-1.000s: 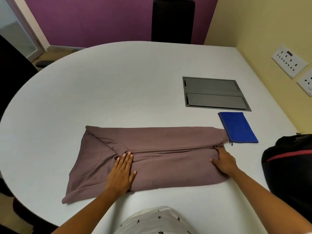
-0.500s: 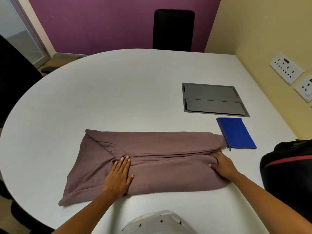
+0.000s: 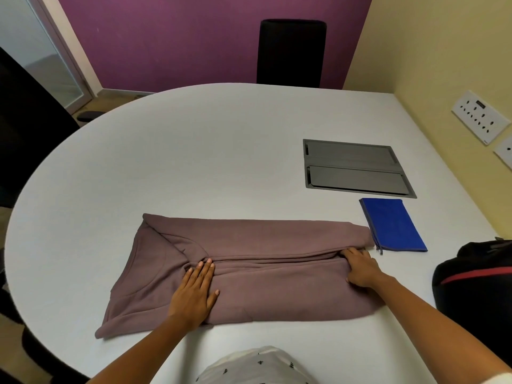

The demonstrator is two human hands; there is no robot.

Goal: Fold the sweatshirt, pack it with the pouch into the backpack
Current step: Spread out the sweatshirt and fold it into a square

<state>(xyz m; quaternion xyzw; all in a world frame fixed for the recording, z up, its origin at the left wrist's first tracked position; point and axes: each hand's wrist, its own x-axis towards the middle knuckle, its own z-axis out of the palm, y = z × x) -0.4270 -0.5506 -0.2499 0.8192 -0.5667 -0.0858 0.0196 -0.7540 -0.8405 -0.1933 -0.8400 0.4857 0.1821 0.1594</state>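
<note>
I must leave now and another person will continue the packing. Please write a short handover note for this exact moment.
Left hand: flat, open, pressing the middle of the sweatshirt.
Right hand: fingers curled on the sweatshirt's right end, at the fold seam.
Sweatshirt: on the table, folded into a long band; left end not yet folded.
Pouch: blue, just right of the sweatshirt, untouched.
Backpack: black, at the right edge.
Left to do: finish folding, then pack both.
</note>
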